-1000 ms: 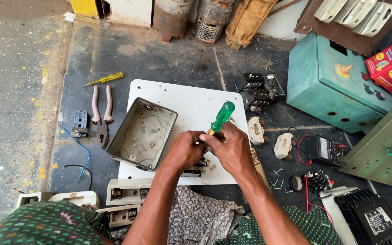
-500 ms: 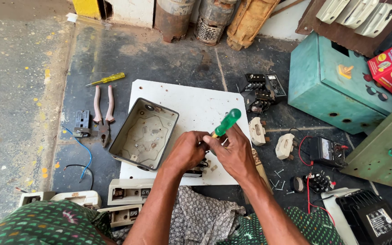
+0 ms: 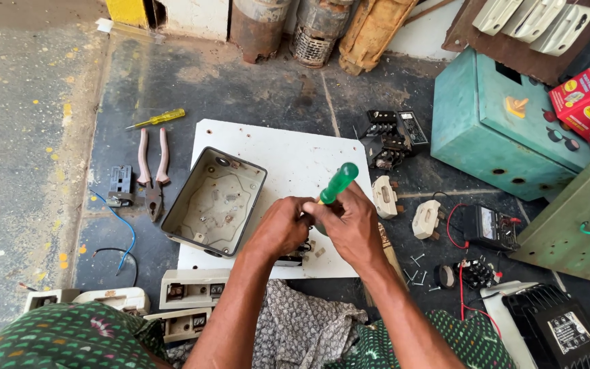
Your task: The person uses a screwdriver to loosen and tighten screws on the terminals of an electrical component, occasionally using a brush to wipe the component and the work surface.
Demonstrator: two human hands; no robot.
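Two red cartons (image 3: 587,104) lay at upper right. One green-handled screwdriver (image 3: 336,184) was clamped in the right hand (image 3: 351,225); left hand (image 3: 281,227) gripped a dark part (image 3: 293,257) on the white board (image 3: 288,160).

We see a dark grey concrete floor (image 3: 254,89) carrying a flat white rectangular board (image 3: 295,160). On the board lies an open grey metal box (image 3: 214,202). Left of it on the floor lie pink-handled pliers (image 3: 153,171), a yellow-handled screwdriver (image 3: 156,119) and a small grey switch part (image 3: 120,186). To the right stands a teal metal cabinet (image 3: 496,130), with a small black meter (image 3: 489,225) near it.
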